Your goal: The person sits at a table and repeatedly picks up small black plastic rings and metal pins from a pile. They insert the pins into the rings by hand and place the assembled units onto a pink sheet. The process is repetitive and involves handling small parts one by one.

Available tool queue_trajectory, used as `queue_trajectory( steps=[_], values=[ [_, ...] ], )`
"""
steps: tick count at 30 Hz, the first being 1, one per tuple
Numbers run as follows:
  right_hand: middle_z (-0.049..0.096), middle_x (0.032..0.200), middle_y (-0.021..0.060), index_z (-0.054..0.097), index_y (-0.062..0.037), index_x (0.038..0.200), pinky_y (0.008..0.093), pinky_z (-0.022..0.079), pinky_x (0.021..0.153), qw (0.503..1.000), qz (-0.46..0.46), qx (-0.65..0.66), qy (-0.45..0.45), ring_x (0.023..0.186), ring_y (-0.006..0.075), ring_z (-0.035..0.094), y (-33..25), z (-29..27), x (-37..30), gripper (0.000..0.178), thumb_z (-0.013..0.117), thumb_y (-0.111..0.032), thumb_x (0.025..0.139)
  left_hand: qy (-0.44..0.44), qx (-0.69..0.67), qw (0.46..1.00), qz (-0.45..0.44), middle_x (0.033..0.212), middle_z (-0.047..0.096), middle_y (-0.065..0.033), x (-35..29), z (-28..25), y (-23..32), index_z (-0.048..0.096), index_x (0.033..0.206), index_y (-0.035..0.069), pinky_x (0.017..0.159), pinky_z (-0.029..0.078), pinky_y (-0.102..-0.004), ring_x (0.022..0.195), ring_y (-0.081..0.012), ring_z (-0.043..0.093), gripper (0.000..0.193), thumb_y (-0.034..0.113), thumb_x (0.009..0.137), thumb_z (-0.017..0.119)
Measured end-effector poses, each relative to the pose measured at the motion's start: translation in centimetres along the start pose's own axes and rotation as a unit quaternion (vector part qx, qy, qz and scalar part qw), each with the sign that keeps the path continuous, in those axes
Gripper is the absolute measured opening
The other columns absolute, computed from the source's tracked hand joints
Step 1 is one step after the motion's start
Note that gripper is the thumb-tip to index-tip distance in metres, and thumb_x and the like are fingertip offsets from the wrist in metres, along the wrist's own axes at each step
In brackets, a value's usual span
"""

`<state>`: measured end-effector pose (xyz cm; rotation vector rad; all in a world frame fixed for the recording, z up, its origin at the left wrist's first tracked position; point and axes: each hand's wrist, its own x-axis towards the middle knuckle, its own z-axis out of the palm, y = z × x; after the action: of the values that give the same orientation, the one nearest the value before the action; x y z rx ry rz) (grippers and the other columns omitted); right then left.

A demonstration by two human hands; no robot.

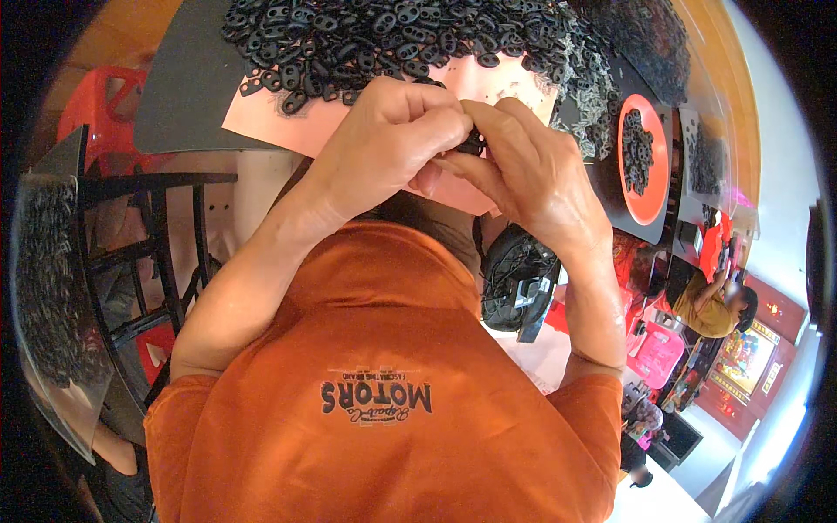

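Observation:
Both hands meet at the near edge of the table, in front of a heap of small black two-hole plastic pieces (349,39) that look like cord-lock parts. My left hand (394,131) is closed, its fingertips pressed toward the right hand's. My right hand (539,170) pinches a small black plastic piece (472,144), mostly hidden by the fingers. What the left fingertips grip is covered. Beneath and beyond the hands lies a pink sheet (288,122), with part of the heap on it. To its right is a pile of small greyish parts (588,87), perhaps springs.
An orange-red plate (647,205) with black pieces sits on the right. Beyond it stands another dark heap (649,39). A black metal frame (157,253) and a red plastic chair (100,105) are at left. A person in a yellow top (704,305) is farther right.

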<state>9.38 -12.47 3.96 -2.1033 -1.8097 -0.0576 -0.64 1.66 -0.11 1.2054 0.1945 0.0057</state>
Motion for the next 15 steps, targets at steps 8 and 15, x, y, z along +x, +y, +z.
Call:
queue_trajectory(
  steps=[8, 15],
  values=[
    [0.051, 0.072, 0.0088, 0.052, -0.0027, 0.098, 0.0332, 0.046, 0.047, 0.999, 0.028, 0.036, 0.026, 0.058, 0.0243, 0.056, 0.8, 0.4, -1.1, 0.043, 0.073, -0.024, 0.067, 0.007, -0.01, 1.0, -0.009, 0.062, 0.052, 0.0041, 0.0, 0.1, 0.4, 0.059, 0.075, 0.006, 0.042, 0.039, -0.0195, 0.051, -0.0041, 0.048, 0.021, 0.022, 0.083, 0.049],
    [0.051, 0.072, 0.0068, 0.055, -0.0048, 0.093, 0.0337, 0.047, 0.048, 0.998, 0.022, 0.043, 0.029, 0.058, 0.0248, 0.056, 0.5, 0.6, -1.0, 0.034, 0.07, -0.023, 0.069, 0.017, 0.017, 1.0, -0.015, 0.06, 0.047, 0.0051, 0.0, 0.3, 0.5, 0.058, 0.076, 0.005, 0.042, 0.037, -0.0188, 0.049, -0.0035, 0.045, 0.021, 0.022, 0.082, 0.048]
  ],
)
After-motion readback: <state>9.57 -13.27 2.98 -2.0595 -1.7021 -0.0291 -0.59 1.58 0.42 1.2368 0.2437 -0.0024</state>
